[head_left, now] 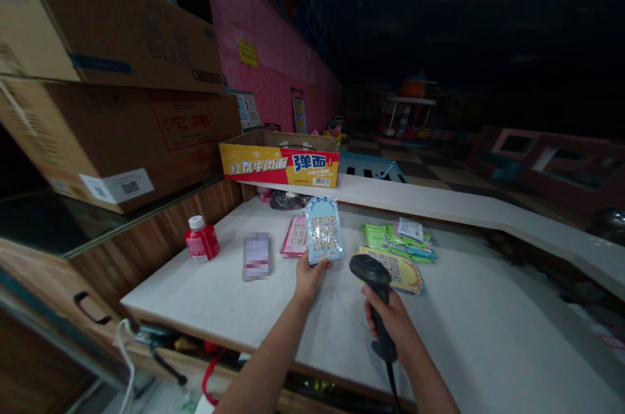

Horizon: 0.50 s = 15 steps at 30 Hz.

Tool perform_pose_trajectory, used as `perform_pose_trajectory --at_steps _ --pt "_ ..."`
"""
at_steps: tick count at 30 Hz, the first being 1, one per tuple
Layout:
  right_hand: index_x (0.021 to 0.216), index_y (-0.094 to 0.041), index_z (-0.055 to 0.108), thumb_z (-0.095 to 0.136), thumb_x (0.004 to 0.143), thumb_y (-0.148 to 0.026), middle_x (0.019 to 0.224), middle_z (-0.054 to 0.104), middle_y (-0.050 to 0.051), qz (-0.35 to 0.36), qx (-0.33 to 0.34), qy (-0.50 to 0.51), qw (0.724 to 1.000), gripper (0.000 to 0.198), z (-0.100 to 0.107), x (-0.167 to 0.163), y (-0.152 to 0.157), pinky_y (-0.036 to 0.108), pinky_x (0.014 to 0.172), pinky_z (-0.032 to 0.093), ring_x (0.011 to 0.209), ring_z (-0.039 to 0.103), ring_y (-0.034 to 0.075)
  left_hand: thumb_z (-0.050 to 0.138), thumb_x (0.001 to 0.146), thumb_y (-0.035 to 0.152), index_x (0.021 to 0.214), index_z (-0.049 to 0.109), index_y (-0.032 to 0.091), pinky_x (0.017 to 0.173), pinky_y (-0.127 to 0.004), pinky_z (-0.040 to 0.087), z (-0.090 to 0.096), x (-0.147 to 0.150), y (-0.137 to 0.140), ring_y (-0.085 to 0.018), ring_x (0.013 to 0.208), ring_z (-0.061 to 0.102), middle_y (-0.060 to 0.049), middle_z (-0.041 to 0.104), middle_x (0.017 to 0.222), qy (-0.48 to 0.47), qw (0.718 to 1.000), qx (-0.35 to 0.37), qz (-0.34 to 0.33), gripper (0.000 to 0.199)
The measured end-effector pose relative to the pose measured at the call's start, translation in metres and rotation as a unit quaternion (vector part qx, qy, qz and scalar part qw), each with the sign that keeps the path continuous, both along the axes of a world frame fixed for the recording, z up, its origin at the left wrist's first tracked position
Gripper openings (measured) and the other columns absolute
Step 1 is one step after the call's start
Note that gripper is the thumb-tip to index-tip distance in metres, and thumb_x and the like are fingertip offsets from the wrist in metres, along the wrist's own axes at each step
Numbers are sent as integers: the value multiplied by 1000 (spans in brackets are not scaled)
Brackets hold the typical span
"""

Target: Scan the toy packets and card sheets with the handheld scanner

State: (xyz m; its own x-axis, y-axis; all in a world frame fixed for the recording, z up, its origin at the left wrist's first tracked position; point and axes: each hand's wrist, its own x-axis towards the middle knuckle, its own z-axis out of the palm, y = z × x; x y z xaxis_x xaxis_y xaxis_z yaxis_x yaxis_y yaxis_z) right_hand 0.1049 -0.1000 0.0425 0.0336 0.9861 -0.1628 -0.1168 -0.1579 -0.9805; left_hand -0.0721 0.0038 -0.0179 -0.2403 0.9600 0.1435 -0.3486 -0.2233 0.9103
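Observation:
Between the thumb and fingers of my left hand (311, 276) is the lower edge of a light-blue sticker pack (324, 226) in shiny clear wrapping, tilted up off the table. My right hand (390, 317) is wrapped round the handle of a black barcode scanner (372, 271), whose cable hangs down past the table's front edge. Just left of the blue pack lies a small stack of pink sticker packs (293, 236). Beyond the scanner, a yellow sticker pack (403, 271) lies flat, and several green packets (385, 238) are piled behind it.
A red bottle with a white cap (202, 241) and a phone with a blurred screen (256, 256) stand on the white table (215, 310) at left. A noodle carton (280, 163) rests on the raised ledge (439, 199). Large cardboard boxes (122, 134) are stacked on the left.

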Motion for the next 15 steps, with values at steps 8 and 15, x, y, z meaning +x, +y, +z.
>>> perform_pose_trajectory --at_steps 8,15 --pt "88 -19 58 77 67 -52 52 50 -6 -64 -25 233 970 43 -34 91 -19 18 34 34 38 41 7 83 56 43 86 68 11 71 -33 58 2 -1 2 -17 68 67 -7 73 79 -29 999 -18 -13 46" --pt "83 -20 56 73 76 -37 58 44 -6 -71 -18 453 889 25 -65 126 -29 13 37 37 42 40 5 82 56 41 81 66 11 68 -30 57 4 -12 4 -14 64 65 -4 70 76 -100 994 -3 52 42"
